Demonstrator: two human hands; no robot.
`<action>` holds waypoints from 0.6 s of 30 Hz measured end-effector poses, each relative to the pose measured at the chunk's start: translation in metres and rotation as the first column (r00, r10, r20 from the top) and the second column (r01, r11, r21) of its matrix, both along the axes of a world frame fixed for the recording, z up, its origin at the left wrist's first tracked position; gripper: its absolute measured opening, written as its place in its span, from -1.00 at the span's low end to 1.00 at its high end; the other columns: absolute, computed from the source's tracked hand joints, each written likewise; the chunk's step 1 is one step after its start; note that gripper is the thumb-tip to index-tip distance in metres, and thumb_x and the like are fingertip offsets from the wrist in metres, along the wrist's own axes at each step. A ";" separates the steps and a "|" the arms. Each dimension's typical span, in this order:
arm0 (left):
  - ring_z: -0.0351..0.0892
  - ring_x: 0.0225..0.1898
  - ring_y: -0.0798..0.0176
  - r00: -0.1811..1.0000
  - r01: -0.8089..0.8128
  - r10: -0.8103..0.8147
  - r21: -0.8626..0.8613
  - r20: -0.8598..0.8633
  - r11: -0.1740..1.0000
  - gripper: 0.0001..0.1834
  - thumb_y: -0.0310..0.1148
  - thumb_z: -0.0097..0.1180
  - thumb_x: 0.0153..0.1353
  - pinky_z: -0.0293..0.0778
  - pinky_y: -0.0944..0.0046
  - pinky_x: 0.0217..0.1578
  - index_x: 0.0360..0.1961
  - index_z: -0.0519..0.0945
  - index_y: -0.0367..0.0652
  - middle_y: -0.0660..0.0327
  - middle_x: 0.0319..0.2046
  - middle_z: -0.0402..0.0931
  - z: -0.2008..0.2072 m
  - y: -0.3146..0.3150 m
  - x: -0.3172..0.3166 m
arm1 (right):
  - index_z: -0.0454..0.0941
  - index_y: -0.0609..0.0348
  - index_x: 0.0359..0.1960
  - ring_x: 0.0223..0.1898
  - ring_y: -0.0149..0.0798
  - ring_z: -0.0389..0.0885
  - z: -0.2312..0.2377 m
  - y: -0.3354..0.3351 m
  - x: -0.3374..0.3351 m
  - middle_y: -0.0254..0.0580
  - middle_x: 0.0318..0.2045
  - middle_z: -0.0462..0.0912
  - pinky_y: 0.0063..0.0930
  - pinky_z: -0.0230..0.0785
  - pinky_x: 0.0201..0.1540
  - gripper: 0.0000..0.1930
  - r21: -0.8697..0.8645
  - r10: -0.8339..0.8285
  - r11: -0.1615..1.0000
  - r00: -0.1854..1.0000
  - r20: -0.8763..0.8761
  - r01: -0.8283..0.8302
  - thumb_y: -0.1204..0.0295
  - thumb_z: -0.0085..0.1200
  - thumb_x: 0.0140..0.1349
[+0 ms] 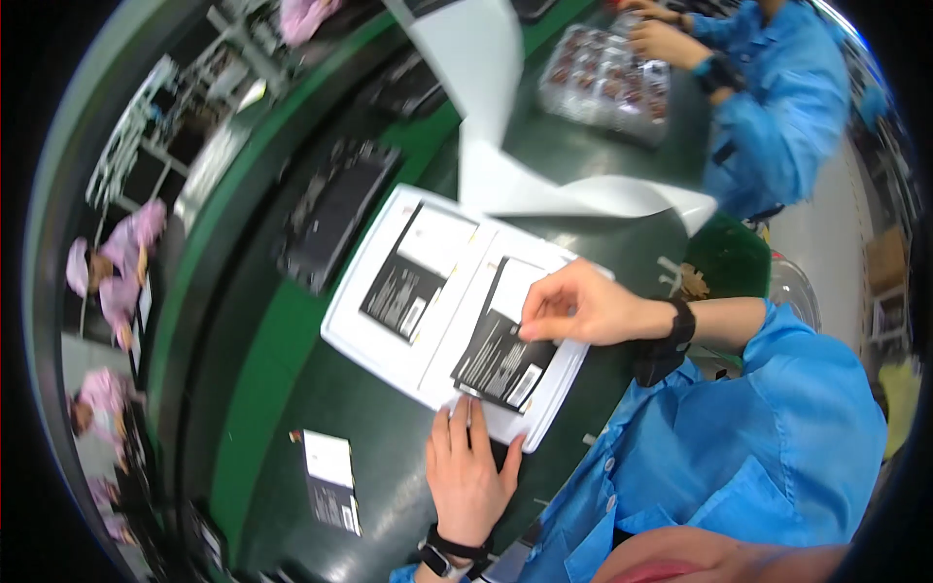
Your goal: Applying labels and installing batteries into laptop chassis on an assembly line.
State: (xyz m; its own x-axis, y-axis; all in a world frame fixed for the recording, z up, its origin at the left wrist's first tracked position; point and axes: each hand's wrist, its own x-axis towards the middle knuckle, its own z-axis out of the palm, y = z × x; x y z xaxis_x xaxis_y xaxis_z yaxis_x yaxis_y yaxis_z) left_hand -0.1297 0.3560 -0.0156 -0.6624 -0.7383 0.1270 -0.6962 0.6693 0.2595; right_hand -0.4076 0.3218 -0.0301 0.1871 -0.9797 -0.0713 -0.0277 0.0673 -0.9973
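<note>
A white tray [374, 352] with two side-by-side recesses lies in front of me. In its left recess rests a flat black-and-white battery [397, 296]; another flat battery [491, 364] is in the right one. My right hand [583, 306] is over that right battery, thumb and forefinger pinched at the border of its black and white parts. What sits between those fingertips is too small to make out. My left hand [466, 476] lies open, its fingertips at the near end of the same battery and the tray's edge. A third battery [330, 481] lies on the green table, left of my left hand.
A long curling white strip [544, 189] stretches behind the tray. Black device housings [335, 214] stand on the green line at left. Beyond are a clear blister tray [607, 83] with brownish parts and a co-worker in blue [777, 107]. People in pink sit across the line.
</note>
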 end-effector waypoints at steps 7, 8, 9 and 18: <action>0.44 0.11 -0.20 0.998 0.051 -0.049 -0.075 0.025 0.996 -0.39 -0.19 0.42 0.13 0.43 -0.08 0.11 0.06 0.55 -0.45 -0.11 0.05 0.49 0.002 -0.003 -0.009 | 0.71 0.29 -0.28 -0.42 -0.64 0.57 0.028 0.018 -0.023 -0.38 -0.42 0.72 -0.69 0.43 -0.35 -0.84 -0.098 -0.027 0.995 0.999 -0.026 0.024 0.41 0.35 0.31; 0.44 0.11 -0.21 0.999 0.050 -0.050 -0.088 0.010 0.995 -0.40 -0.18 0.41 0.13 0.43 -0.08 0.10 0.04 0.55 -0.46 -0.11 0.04 0.49 0.001 -0.005 -0.009 | 0.71 0.29 -0.26 -0.42 -0.64 0.57 0.026 0.017 -0.025 -0.36 -0.41 0.72 -0.70 0.43 -0.33 -0.82 -0.116 0.011 0.993 0.998 0.061 -0.004 0.40 0.35 0.32; 0.44 0.10 -0.22 0.999 0.039 -0.040 -0.102 -0.006 0.994 -0.41 -0.18 0.41 0.13 0.43 -0.07 0.09 0.01 0.55 -0.46 -0.12 0.04 0.49 -0.001 -0.007 -0.009 | 0.71 0.29 -0.26 -0.42 -0.64 0.57 0.028 0.017 -0.025 -0.36 -0.41 0.72 -0.70 0.43 -0.33 -0.82 -0.118 0.012 0.993 0.998 0.059 -0.005 0.40 0.35 0.32; 0.44 0.12 -0.22 0.999 0.039 -0.040 -0.108 -0.007 0.993 -0.40 -0.20 0.37 0.16 0.45 -0.06 0.11 0.06 0.53 -0.48 -0.11 0.03 0.50 -0.003 -0.004 -0.009 | 0.69 0.28 -0.29 -0.44 -0.68 0.53 0.011 0.007 -0.012 -0.44 -0.44 0.68 -0.74 0.39 -0.38 -0.85 -0.128 0.002 0.992 0.999 0.034 0.002 0.43 0.33 0.33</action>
